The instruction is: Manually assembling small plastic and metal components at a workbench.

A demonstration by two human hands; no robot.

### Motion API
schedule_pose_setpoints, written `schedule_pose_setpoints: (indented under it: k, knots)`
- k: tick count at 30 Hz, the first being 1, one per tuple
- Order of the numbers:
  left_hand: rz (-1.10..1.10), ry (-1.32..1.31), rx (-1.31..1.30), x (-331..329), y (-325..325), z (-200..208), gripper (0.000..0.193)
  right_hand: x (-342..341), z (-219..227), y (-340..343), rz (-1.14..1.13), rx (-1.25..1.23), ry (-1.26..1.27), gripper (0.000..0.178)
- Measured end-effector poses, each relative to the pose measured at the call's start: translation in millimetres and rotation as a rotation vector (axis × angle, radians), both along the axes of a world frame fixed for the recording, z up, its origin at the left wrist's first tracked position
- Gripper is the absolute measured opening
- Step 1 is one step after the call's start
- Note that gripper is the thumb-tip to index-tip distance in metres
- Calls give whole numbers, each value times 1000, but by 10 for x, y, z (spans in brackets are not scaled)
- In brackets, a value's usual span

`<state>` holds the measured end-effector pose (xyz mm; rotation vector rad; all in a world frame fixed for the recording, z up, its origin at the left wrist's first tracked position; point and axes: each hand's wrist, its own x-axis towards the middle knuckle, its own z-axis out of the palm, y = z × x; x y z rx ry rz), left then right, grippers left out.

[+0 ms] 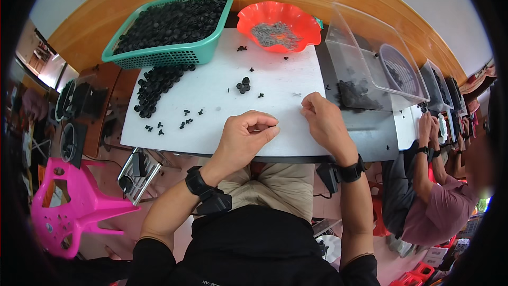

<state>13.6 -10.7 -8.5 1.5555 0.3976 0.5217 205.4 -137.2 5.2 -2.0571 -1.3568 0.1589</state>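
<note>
Over the front of the white board (pixel 201 132), my left hand (pixel 244 133) is closed, thumb tip against the bent index finger. Whatever it may hold is hidden. My right hand (pixel 327 123) hovers at the board's right side with its fingers curled together; I cannot make out anything between them. Just beyond its fingertips lie a few thin grey pins (pixel 297 94). A small cluster of round black caps (pixel 243 86) sits mid-board. Small black branched pieces (pixel 187 112) are scattered to the left and beyond it.
A green basket (pixel 211 47) full of black caps stands back left, with loose caps (pixel 153 87) spilled before it. A red scalloped bowl (pixel 307 37) holds grey pins. To the right is a clear plastic bin (pixel 346 32). A co-worker (pixel 436 201) sits far right; a pink chair (pixel 79 206) stands left.
</note>
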Motion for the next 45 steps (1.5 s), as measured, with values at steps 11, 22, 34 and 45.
schedule_pose_setpoints:
  k: [11, 22, 34, 45]
  knots:
    - [-142, -32, -168, 33, -4, 4, 21, -439, 137, -98, 196, 204, 505, 12]
    - [-126, -53, -501, 0, 13, 18, 20, -432, -39, -61, 343, 424, 554, 15]
    - [-43, -51, -98, -29, -20, 32, 30, -438, -95, -69, 254, 409, 662, 7]
    - [8, -14, 9, -13, -109, -16, 33, -444, 25, -145, 251, 267, 423, 9]
